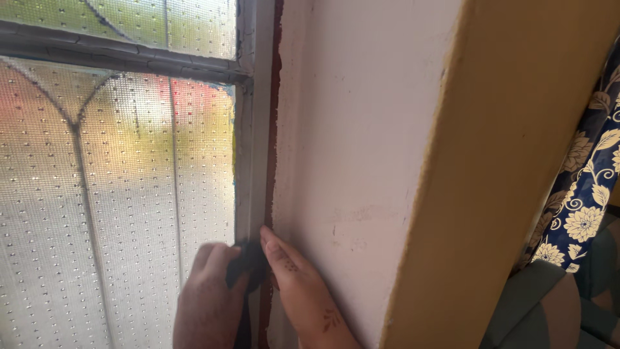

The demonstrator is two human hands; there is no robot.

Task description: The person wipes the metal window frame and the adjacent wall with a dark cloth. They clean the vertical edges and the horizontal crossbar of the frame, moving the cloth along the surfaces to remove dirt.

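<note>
My left hand (pixel 206 297) is closed around a small dark object (pixel 245 265), perhaps a cloth, pressed against the grey window frame (pixel 248 161) near the bottom of the view. My right hand (pixel 300 291) lies flat with its fingers together, fingertips touching the dark red strip (pixel 274 129) where the frame meets the pale wall (pixel 349 142). The two hands almost touch at the dark object. What the object is exactly cannot be told.
Textured, dotted window glass (pixel 116 194) fills the left, with a horizontal bar (pixel 116 58) near the top. A cream-yellow wall edge (pixel 491 161) runs down the right. A blue floral curtain (pixel 588 187) hangs at far right above a dark cushion (pixel 549 304).
</note>
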